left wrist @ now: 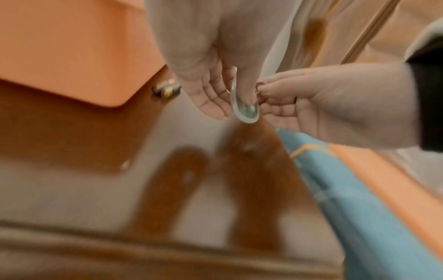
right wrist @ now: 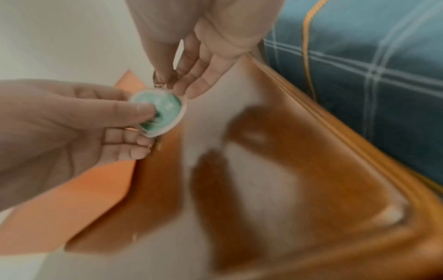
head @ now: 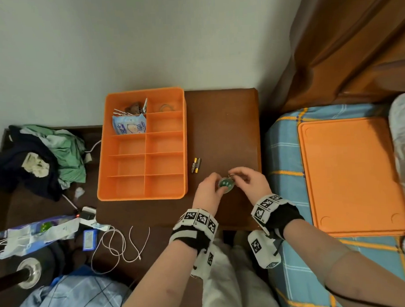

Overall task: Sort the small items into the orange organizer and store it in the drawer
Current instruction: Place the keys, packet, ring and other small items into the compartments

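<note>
Both hands hold a round clear keychain charm with a green picture (head: 226, 184) just above the brown nightstand top (head: 223, 129), right of the orange organizer (head: 141, 144). My left hand (head: 217, 183) pinches the charm (right wrist: 163, 108) between thumb and fingers. My right hand (head: 238, 176) pinches the charm's metal ring (right wrist: 158, 79). Seen edge-on in the left wrist view, the charm (left wrist: 244, 109) sits between the two hands. Two batteries (head: 195, 165) lie on the nightstand beside the organizer's right wall. The organizer's far-left compartment holds a blue-white packet (head: 129, 125) and small bits.
An orange lid (head: 349, 175) lies flat on the blue checked bed at the right. Left of the nightstand, a lower dark surface carries crumpled clothes (head: 43, 156), a white cable (head: 122, 245), a charger and wrappers. A wall runs behind the organizer.
</note>
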A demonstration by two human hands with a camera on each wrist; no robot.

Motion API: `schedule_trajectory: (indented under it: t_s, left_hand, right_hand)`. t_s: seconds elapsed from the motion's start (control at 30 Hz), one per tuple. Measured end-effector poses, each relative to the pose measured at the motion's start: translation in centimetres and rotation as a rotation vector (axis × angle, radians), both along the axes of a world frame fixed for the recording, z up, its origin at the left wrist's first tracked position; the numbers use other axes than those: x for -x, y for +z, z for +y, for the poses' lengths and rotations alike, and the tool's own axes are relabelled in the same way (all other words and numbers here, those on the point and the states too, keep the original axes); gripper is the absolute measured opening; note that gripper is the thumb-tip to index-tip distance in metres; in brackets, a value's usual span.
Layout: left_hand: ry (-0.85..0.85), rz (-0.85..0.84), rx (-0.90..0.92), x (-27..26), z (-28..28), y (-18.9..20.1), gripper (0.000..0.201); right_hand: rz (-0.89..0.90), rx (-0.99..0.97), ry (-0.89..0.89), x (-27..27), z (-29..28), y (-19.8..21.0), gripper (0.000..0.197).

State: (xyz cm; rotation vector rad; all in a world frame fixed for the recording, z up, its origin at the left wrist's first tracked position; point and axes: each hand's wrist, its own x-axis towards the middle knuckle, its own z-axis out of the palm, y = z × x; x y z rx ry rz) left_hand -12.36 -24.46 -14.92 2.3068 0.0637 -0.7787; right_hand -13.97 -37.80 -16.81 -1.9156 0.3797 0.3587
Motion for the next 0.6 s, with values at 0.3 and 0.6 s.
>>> schedule_trajectory:
  t_s: [0.3, 0.6]
  left_hand:
    - [0.457, -0.206, 0.280, -6.2, 4.5, 6.3, 0.013]
    - [0.294, -0.261, 0.072, -15.2, 9.8, 5.3, 0.022]
  right_hand:
    - [-0.038, 0.281, 0.447, -7.8, 3.5, 0.1, 0.042]
    - [-0.092, 0.721, 0.971, -9.1, 6.7, -1.0, 0.039]
